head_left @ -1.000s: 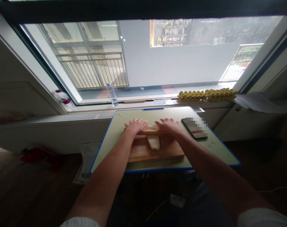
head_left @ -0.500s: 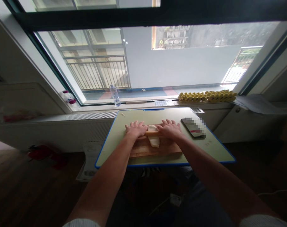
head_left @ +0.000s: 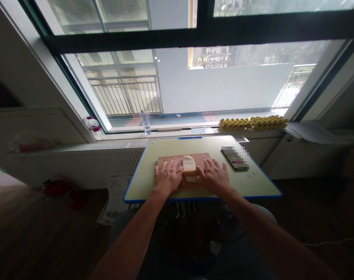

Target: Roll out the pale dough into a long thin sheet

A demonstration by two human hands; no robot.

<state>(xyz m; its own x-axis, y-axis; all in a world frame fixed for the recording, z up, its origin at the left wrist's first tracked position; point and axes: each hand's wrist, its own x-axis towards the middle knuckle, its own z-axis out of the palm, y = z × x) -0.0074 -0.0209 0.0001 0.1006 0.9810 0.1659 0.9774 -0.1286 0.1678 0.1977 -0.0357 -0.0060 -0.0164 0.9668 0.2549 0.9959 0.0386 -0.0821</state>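
Note:
A thin wooden rolling pin (head_left: 189, 172) lies crosswise over a long oval of pale dough (head_left: 189, 162). The dough shows mostly beyond the pin, with a short end on the near side. Under both is a wooden board (head_left: 204, 156). My left hand (head_left: 168, 175) presses palm-down on the pin's left part, fingers stretched forward and apart. On its right part rests my right hand (head_left: 214, 175), also flat with spread fingers. Both thumbs point inward beside the dough. The pin's ends are hidden beneath my hands.
The board sits on a small pale table (head_left: 141, 179) with a blue edge. A phone (head_left: 233, 159) lies to the right. On the windowsill stand a clear bottle (head_left: 145, 123), a pink-capped bottle (head_left: 93, 125) and yellow egg trays (head_left: 249, 123). A red object (head_left: 55, 188) is on the floor left.
My hands have drawn the rolling pin toward me over the dough. More dough now shows beyond the pin and less on the near side. The camera view has tilted upward slightly.

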